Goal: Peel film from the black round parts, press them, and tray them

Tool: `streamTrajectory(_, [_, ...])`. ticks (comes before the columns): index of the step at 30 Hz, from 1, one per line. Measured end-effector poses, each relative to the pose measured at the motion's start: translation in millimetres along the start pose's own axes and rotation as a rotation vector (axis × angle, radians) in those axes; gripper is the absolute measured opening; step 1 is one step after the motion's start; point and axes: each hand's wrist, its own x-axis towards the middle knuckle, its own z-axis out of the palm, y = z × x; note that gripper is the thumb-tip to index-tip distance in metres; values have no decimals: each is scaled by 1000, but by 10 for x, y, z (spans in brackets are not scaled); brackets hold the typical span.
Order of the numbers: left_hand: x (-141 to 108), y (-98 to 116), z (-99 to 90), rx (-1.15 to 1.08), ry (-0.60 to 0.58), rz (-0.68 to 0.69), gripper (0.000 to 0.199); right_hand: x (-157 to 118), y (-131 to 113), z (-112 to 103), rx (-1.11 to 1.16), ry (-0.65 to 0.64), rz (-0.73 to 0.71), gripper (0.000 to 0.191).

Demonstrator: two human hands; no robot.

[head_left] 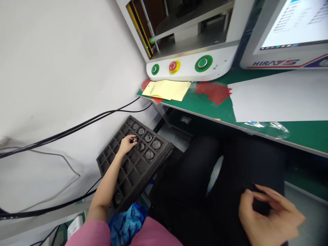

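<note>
Over a black foam tray (142, 165) at lower left, my left hand (126, 145) reaches out with thumb and fingers closed on a small round part (134, 139). The part is dark and shiny, at or just above one compartment; its exact kind is too small to make out. Similar round parts, such as one with a grey face (156, 144), sit in several compartments near the tray's far right edge. My right hand (269, 213) hangs above my lap, its fingers loosely curled and apart from the thumb. I see nothing in it.
A green bench (220, 112) carries a white machine with a red stop button (173, 66) and green buttons, yellow papers (169, 89), red film (215, 93), a white sheet (279, 97) and a monitor (294, 30). Black cables (102, 116) run along the wall. Blue cloth (129, 222) lies beneath the tray.
</note>
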Motion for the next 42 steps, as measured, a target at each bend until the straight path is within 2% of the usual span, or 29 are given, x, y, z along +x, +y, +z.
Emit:
streamTrajectory(3, [19,20,-66,30,-31,9,29,-13,99,-5,-15,10,-77,17])
streamTrajectory(7, [-38,174,-291,93,-37,70,23,-34,180,22,17,25,-215,12])
streamTrajectory(9, [-60,379,-408,127,12,135,21,-30,167,46,12,46,-262,12])
streamTrajectory(11, [-52,731,-457,132,106,225,29,-1,132,80,-2,55,-290,10])
streamTrajectory(13, [-55,1271,-398,73,169,405,33,46,95,117,-4,64,-319,8])
streamTrajectory(14, [-79,1612,-329,-6,208,563,31,70,78,133,-2,67,-331,9])
streamTrajectory(15, [-119,1989,-238,-84,189,730,28,89,63,144,2,68,-342,12])
streamTrajectory(18, [-294,3212,84,-282,35,1182,26,111,21,161,18,55,-367,19])
streamTrajectory(20, [-396,3979,270,-296,-80,1358,26,109,-3,167,32,50,-379,20])
streamTrajectory(21, [-433,4321,342,-259,-119,1402,25,108,-14,171,39,51,-384,20])
streamTrajectory(23, [-479,4898,446,-141,-141,1325,26,116,-35,183,52,57,-389,21])
streamTrajectory(25, [-496,5330,514,-61,-150,1203,34,136,-54,196,61,64,-393,22])
streamTrajectory(27, [-489,5629,564,-36,-173,1150,36,162,-68,202,66,72,-397,22])
streamTrajectory(29, [-464,5819,602,-46,-217,1141,32,186,-76,197,67,77,-402,22])
streamTrajectory(31, [-429,5918,618,-84,-273,1113,29,204,-80,184,66,80,-406,22])
streamTrajectory(33, [-395,5930,594,-164,-330,1079,31,214,-82,171,64,84,-407,23])
streamTrajectory(35, [-375,5843,522,-278,-408,1045,37,219,-86,165,68,96,-409,23])
streamTrajectory(38, [-384,5498,341,-437,-591,1024,38,226,-95,155,92,116,-418,20])
streamTrajectory(40, [-418,5136,212,-664,-842,950,39,240,-113,120,122,141,-420,18])
streamTrajectory(42, [-473,4714,106,-1035,-1166,743,37,273,-170,34,166,199,-411,16])
